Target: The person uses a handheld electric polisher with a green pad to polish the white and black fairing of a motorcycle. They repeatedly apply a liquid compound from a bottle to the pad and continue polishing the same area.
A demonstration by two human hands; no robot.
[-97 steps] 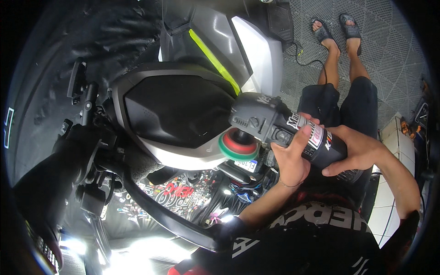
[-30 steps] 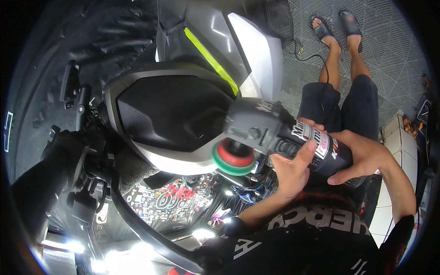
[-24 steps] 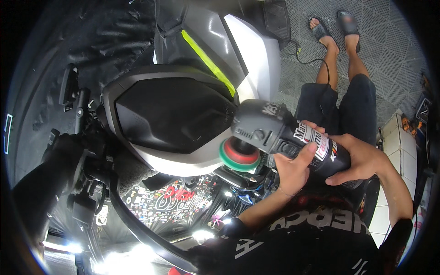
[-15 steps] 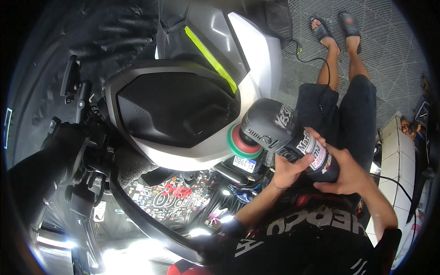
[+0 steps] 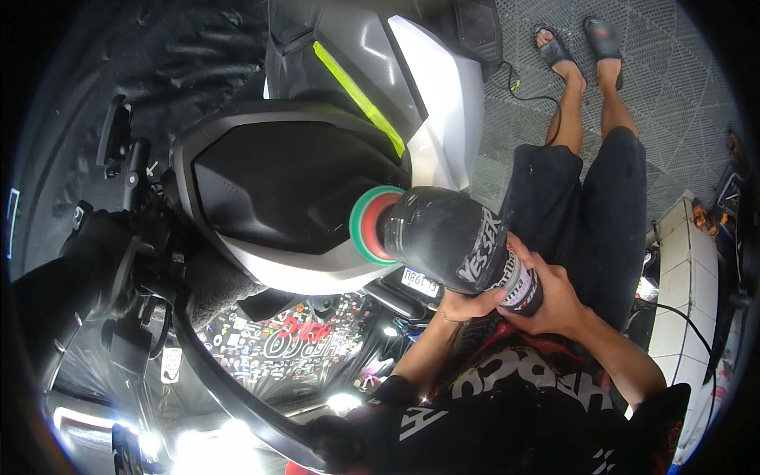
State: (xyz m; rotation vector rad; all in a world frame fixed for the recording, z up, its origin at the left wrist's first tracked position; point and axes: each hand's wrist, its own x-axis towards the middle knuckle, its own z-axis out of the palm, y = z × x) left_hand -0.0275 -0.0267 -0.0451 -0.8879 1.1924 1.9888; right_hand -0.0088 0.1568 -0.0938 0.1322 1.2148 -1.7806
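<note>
A black polisher (image 5: pixel 443 229) with stickers on its body is gripped in both hands. My left hand (image 5: pixel 473 304) is closed around the near side of its body, and my right hand (image 5: pixel 546 297) wraps it from the right. At its left end the round red and green polishing pad (image 5: pixel 372 226) stands at the lower right edge of a motorcycle's dark panel (image 5: pixel 277 190), overlapping the white trim (image 5: pixel 317 273) beside it. Whether the pad presses on the surface is hard to tell. The polisher's head hides part of the bodywork.
Handlebar parts (image 5: pixel 131 245) and a curved black bar (image 5: pixel 229 396) lie at the left and lower left. Yellow-green tape (image 5: pixel 360 99) runs along the upper bodywork. A black cable (image 5: pixel 546 99) crosses near my feet (image 5: pixel 606 47). White tiles (image 5: pixel 677 261) edge the right side.
Both hands have carried the polisher to the left. Its pad has moved from the white trim's lower right onto the dark panel's edge, and the tool's head has turned.
</note>
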